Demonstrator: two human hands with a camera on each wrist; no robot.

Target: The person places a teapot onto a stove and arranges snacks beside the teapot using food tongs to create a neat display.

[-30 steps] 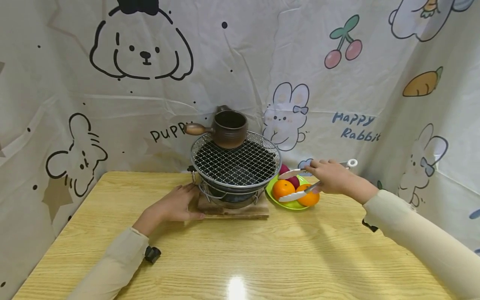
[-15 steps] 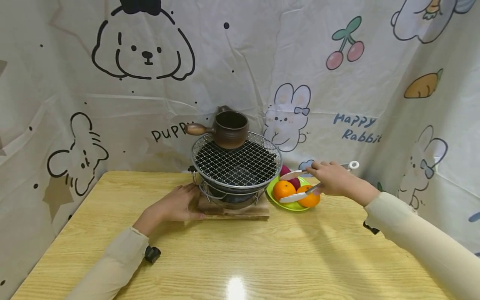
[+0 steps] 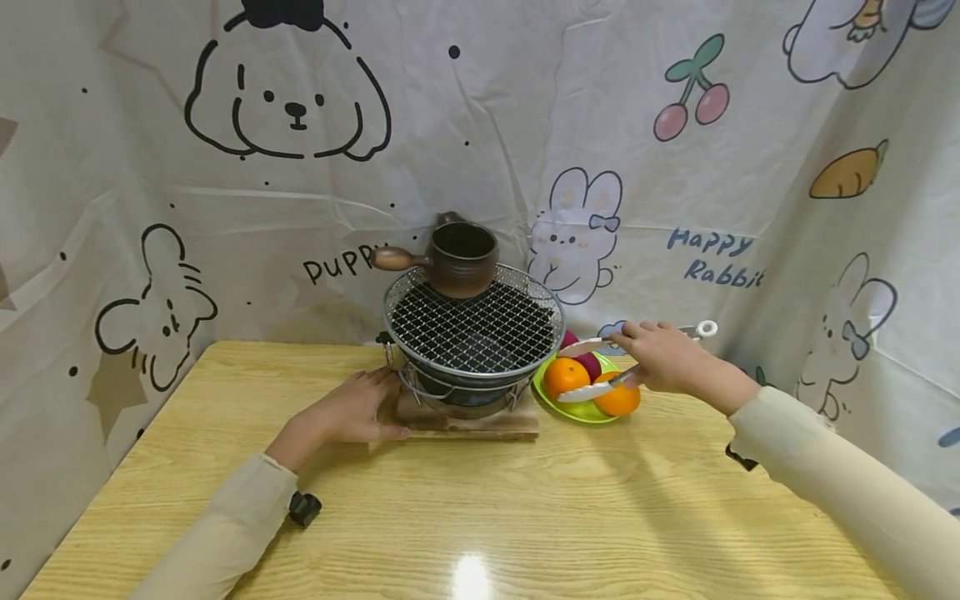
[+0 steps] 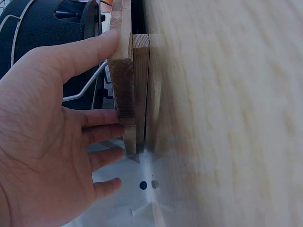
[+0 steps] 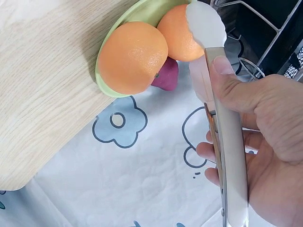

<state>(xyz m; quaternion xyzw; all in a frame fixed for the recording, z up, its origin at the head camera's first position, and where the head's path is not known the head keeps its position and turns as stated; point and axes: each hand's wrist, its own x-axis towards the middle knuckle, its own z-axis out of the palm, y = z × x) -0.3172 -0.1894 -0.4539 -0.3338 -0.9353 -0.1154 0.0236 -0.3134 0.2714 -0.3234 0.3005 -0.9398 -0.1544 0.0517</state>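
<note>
My left hand (image 3: 352, 408) rests at the left corner of the wooden board (image 3: 468, 432) under a round tabletop grill (image 3: 476, 337). In the left wrist view its thumb lies along the board (image 4: 121, 80) and its straight fingers reach the board's edge. My right hand (image 3: 663, 357) grips white-tipped tongs (image 5: 233, 156), with their jaws spread over a green plate (image 3: 581, 414). One tip overlaps the left orange (image 3: 564, 377) and the other passes over dark pink fruit (image 3: 592, 364). A second orange (image 3: 619, 402) sits on the right of the plate, partly behind the tongs.
A brown pot (image 3: 461, 260) with a wooden side handle stands at the back of the grill mesh. The plate stands close to the grill's right side. Behind the wooden table (image 3: 480, 500) hangs a printed cloth (image 3: 465, 108).
The hands, tongs, fruit and grill stay almost where they were. The head view has shifted slightly.
</note>
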